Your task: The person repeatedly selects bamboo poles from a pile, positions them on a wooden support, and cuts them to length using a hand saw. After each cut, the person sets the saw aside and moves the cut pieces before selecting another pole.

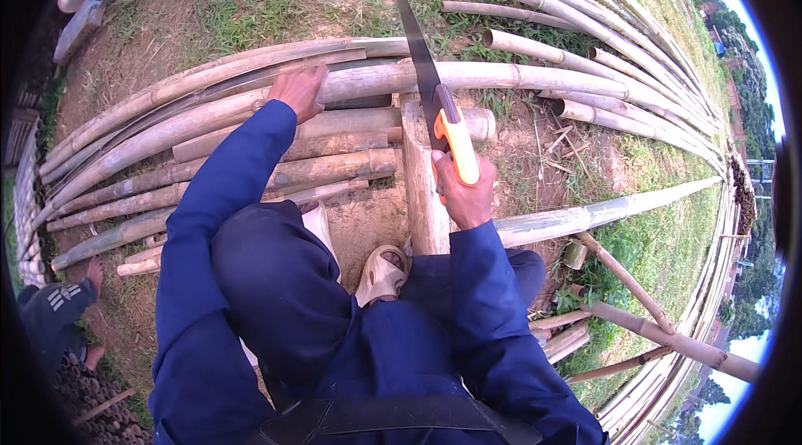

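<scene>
My right hand (464, 192) is wrapped around the orange handle of a handsaw (419, 48). Its long blade points away from me and lies across a long bamboo pole (522, 77); whether the teeth touch the pole I cannot tell. On the same pole, left of the saw, my left hand (301, 93) is clasped over the top, its fingers partly hidden behind the bamboo. Under the pole near the saw stands a thick bamboo support (426, 203), running toward my feet. A shorter bamboo piece (478, 123) sits just behind the handle.
Several cut bamboo poles (334, 168) lie at the left, below the held pole. More long poles (576, 15) stretch away at the far right. A bamboo frame (626, 278) leans at the right. Another person's leg (54, 311) shows at the left edge.
</scene>
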Demonstrator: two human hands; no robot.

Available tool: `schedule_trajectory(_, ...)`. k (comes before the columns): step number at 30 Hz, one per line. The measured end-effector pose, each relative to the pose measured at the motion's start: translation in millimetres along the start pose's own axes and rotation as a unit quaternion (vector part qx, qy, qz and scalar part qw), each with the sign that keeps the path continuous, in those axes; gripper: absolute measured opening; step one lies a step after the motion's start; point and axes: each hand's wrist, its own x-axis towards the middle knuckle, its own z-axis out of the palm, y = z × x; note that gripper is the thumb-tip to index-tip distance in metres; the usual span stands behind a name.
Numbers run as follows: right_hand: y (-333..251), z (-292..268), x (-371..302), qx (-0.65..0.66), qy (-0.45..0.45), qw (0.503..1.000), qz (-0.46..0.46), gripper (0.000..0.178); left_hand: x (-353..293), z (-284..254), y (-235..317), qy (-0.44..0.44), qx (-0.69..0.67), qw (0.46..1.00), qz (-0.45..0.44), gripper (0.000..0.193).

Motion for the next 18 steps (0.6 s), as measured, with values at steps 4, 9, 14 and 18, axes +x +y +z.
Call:
schedule_trajectory(4, -8, 10, -21, 0.050, -0.040, 0.998, -0.017, 0.017, -20, 1, -15, 0.028, -0.002, 1.000, 0.008, 0.059)
schedule_trajectory(9, -7, 25, -29, -0.003, -0.033, 0.997, -0.065, 0.016, -35, 1, -19, 0.053, 0.010, 0.998, 0.011, 0.059)
schedule_trajectory(14, -6, 24, -47, 0.013, -0.020, 0.999, -0.047, 0.016, -32, -5, -11, 0.034, 0.039, 0.999, -0.013, 0.052)
schedule_trajectory(18, -20, -14, -123, -0.051, -0.043, 0.998, 0.000, 0.015, -31, -7, -7, 0.013, 0.051, 0.998, -0.024, 0.051)
